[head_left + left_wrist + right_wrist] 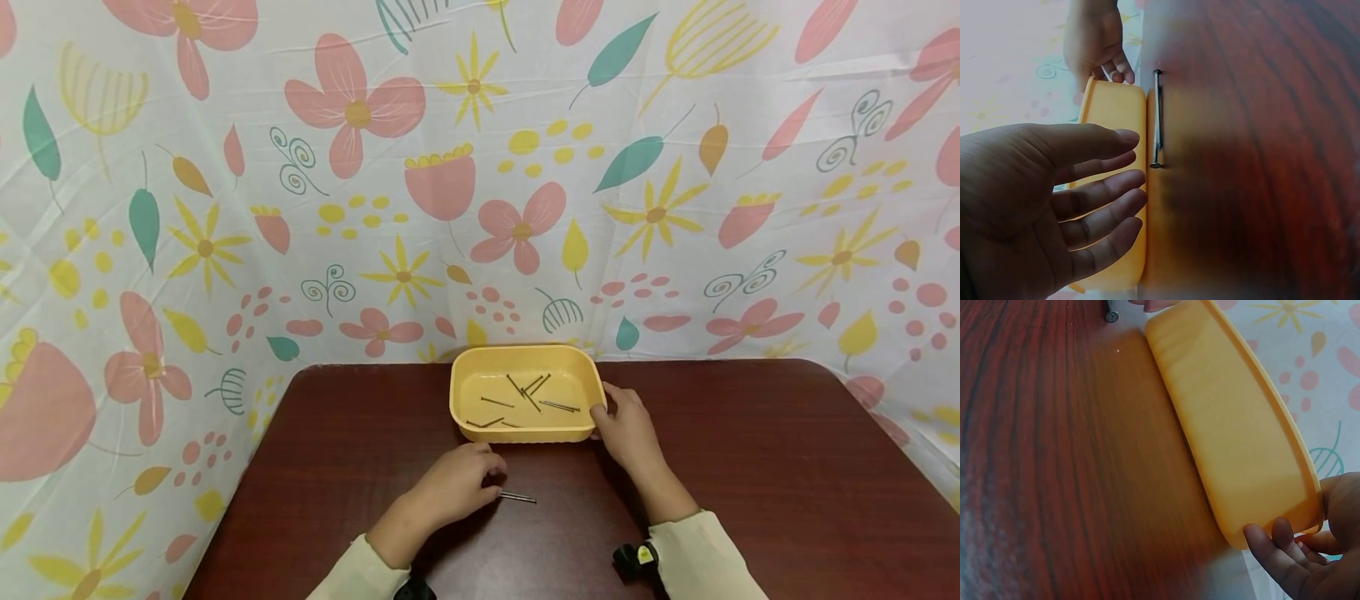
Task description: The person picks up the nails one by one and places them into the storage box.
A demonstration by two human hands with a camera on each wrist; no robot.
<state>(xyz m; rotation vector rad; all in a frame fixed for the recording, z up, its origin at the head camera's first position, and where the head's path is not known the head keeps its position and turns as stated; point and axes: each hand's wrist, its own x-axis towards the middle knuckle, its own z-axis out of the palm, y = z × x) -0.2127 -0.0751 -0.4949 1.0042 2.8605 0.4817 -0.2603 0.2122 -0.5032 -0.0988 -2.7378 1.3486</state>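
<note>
A yellow plastic tray (pixel 525 435) stands at the back of the table with several nails (pixel 558 406) scattered on its floor. My right hand (pixel 628 427) holds the tray's right end, its thumb by the rim and fingers against the outer wall (pixel 1254 487). In front of the tray, my left hand (pixel 456 483) hovers low over the table. Its fingers (pixel 1107 187) are loosely bent, with nothing between them in the left wrist view. Two nails (pixel 1157 119) lie side by side on the table just beyond the left thumb, heads at opposite ends.
The dark red wooden table (pixel 750 450) reaches back to a white cloth (pixel 465 308) printed with flowers and leaves. That cloth hangs right behind the tray and along the left side. A black wrist strap (pixel 633 560) sits at the right sleeve.
</note>
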